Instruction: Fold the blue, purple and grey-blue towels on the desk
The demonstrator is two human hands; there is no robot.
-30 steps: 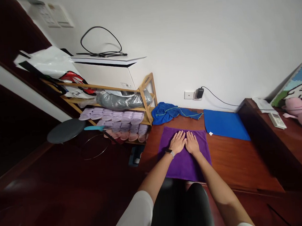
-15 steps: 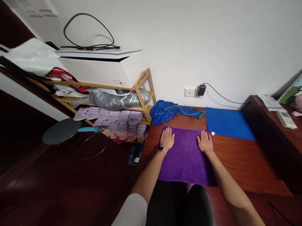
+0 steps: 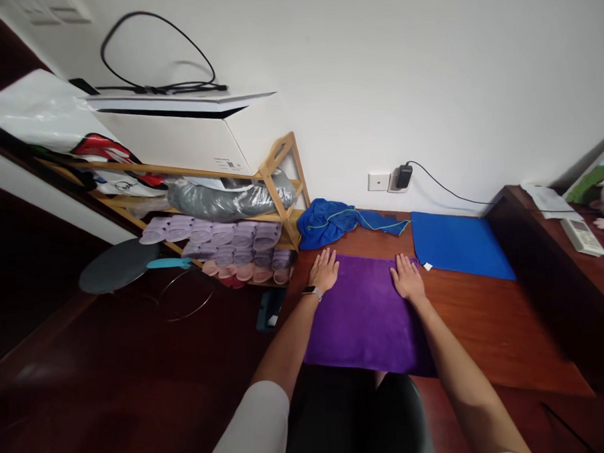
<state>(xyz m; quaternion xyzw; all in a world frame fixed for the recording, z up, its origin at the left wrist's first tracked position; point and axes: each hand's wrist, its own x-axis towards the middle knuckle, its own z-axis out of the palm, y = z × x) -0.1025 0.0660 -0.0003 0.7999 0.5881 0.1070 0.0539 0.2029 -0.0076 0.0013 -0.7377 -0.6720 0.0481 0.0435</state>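
Note:
A purple towel (image 3: 366,317) lies spread on the reddish-brown wooden surface (image 3: 496,325), its near edge reaching the front edge above my legs. My left hand (image 3: 324,271) lies flat at its far left corner, fingers stretched out. Over at the far right corner, my right hand (image 3: 408,278) also rests flat with fingers extended. Beside the right hand, a blue towel (image 3: 463,246) lies flat with a small white tag at its corner. A crumpled blue cloth (image 3: 326,222) with a green edge sits beyond the left hand, against the wall.
A wooden rack (image 3: 275,187) at left holds lilac and pink slippers (image 3: 222,240) and a white box (image 3: 173,142). A round stool (image 3: 113,267) stands below it. A black charger (image 3: 403,176) is plugged into the wall. On the right ledge lies a white remote (image 3: 583,236).
My left hand has shifted slightly left towards the towel's corner, and the far edge looks stretched a little wider. My right hand stays nearly in place. The view has moved slightly.

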